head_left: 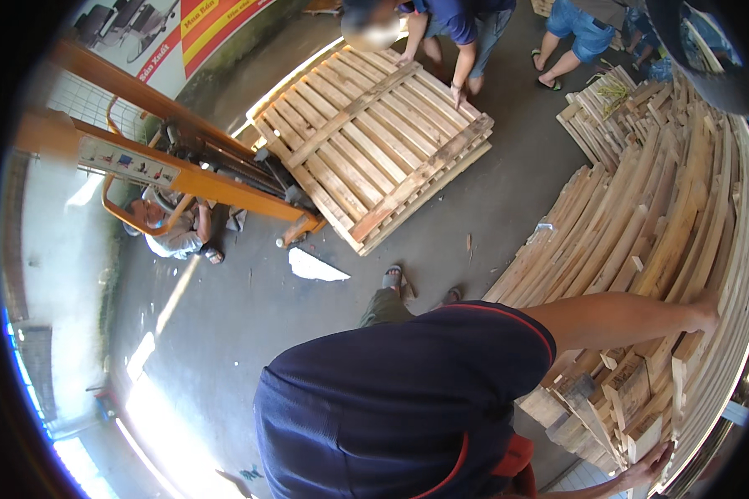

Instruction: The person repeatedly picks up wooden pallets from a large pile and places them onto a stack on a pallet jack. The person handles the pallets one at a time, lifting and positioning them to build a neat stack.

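Observation:
At the right, a big stack of long wooden slats [616, 216] bends along the view's rim. My left arm stretches across to it, and my left hand [705, 313] is closed at a slat on its outer side, the fingertips hidden. Lower down, my right hand [659, 462] curls round the near end of a slat, partly covered by the wood. Between the two hands, cut board ends [632, 399] stick out unevenly. My torso in a navy shirt is turned toward the stack.
A slatted wooden pallet [383, 141] lies beside an orange lifting machine [216, 187]. A co-worker's hands [458, 93] touch the pallet's far side. Another person [179, 229] crouches behind the machine; one stands [578, 33] at the back. A white fragment [316, 266] lies on the floor.

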The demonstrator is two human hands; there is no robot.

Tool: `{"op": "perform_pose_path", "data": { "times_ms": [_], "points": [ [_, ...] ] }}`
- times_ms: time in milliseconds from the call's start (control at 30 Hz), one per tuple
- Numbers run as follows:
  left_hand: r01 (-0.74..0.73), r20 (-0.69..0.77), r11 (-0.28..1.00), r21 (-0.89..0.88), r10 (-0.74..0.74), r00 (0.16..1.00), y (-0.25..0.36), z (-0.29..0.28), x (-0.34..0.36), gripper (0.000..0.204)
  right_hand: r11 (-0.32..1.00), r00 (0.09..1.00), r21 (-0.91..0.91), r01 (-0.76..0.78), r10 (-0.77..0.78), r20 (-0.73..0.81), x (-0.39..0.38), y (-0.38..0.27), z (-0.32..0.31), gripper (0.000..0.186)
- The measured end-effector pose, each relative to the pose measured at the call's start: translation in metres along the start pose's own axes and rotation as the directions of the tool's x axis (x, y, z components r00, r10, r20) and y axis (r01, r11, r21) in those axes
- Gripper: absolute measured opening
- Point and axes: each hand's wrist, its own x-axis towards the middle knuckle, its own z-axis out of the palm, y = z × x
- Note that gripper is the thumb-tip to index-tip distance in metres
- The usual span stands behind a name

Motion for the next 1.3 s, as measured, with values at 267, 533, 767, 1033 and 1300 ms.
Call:
{"op": "perform_pose_path", "data": {
  "times_ms": [267, 533, 767, 1033, 1300],
  "points": [
    [0.352, 0.021, 0.844, -0.404, -0.377, 0.926, 0.006, 0.01, 0.026, 0.049, 0.862, 0.904, -0.382, 0.334, -0.408, -0.13, -0.008, -0.035, 0.002, 0.046],
    [0.067, 0.15, 0.971, -0.232, -0.032, 0.988, -0.015, 0.007, 0.008, 0.045, 0.998, 0.999, 0.048, -0.041, 0.043, -0.023, -0.006, 0.017, 0.005, 0.042],
    [0.314, 0.404, 0.884, -0.347, -0.161, 0.901, 0.011, -0.005, 0.013, 0.013, 0.943, 0.979, 0.29, -0.161, 0.191, -0.078, -0.008, 0.003, 0.003, 0.047],
    [0.273, 0.318, 0.944, -0.185, -0.205, 0.926, 0.084, -0.093, -0.044, 0.031, 0.98, 0.806, -0.173, 0.101, -0.183, -0.563, -0.005, -0.019, 0.003, 0.052],
    [0.14, 0.47, 0.985, 0.101, -0.171, 0.866, 0.157, -0.224, -0.005, 0.032, 0.988, 0.721, -0.061, -0.143, 0.062, -0.69, -0.068, -0.053, -0.014, 0.062]
  ]
}}
